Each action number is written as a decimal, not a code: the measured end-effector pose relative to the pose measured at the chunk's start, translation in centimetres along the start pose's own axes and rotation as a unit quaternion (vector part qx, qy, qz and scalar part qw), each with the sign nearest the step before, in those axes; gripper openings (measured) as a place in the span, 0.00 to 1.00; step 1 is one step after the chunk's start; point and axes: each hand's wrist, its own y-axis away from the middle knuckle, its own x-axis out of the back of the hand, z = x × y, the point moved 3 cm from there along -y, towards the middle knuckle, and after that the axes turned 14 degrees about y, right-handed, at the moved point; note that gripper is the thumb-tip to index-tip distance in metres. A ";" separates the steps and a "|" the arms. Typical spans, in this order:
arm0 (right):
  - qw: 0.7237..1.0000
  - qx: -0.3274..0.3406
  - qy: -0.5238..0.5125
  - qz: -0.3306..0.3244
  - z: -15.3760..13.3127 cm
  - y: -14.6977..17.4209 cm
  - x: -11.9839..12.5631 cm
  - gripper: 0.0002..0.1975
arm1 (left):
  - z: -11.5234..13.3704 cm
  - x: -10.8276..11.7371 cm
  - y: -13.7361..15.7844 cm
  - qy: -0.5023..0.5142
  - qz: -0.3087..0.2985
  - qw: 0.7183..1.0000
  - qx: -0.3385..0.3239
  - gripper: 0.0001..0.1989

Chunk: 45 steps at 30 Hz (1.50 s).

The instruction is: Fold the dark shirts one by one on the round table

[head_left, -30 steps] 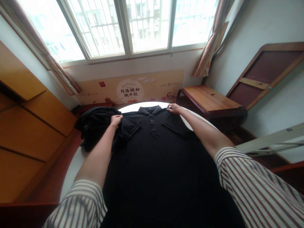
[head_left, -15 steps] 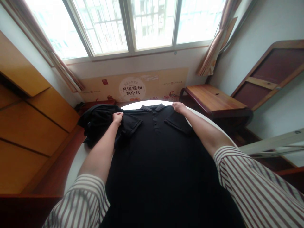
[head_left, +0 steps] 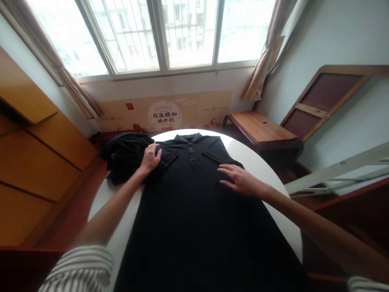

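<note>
A black polo shirt [head_left: 194,211] lies spread over the round white table [head_left: 270,178], its collar and buttoned placket facing up at the far side. Both short sleeves are folded inward across the chest. My left hand [head_left: 150,158] is at the shirt's left shoulder, fingers apart, beside a heap of black cloth [head_left: 127,156]. Over the right side of the chest, just below the folded right sleeve, my right hand [head_left: 240,178] is stretched flat with its fingers spread. Whether either palm presses on the fabric is hard to see.
A low wooden side table [head_left: 261,126] stands beyond the table on the right. Orange cabinets [head_left: 36,162] line the left. A printed cardboard panel [head_left: 188,111] leans under the window. At right are a metal frame [head_left: 334,168] and a wood-framed panel [head_left: 328,97].
My right hand has let go of the shirt's right shoulder and come down toward me onto the chest area. My left hand has loosened from a pinch into spread fingers.
</note>
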 end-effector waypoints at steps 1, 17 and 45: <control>1.000 -0.006 -0.009 -0.007 -1.0 2.5 0.0 0.25 | 1.4 0.3 2.5 -0.026 -0.043 0.997 -0.062 0.17; 0.852 -0.486 -0.195 0.004 -6.8 26.0 -1.0 0.37 | 2.1 11.9 29.0 -0.211 -0.086 0.941 0.249 0.23; 0.998 -0.010 -0.069 -0.008 -7.9 -3.3 1.0 0.21 | 7.5 -3.2 13.3 -0.204 -0.331 0.907 -0.161 0.20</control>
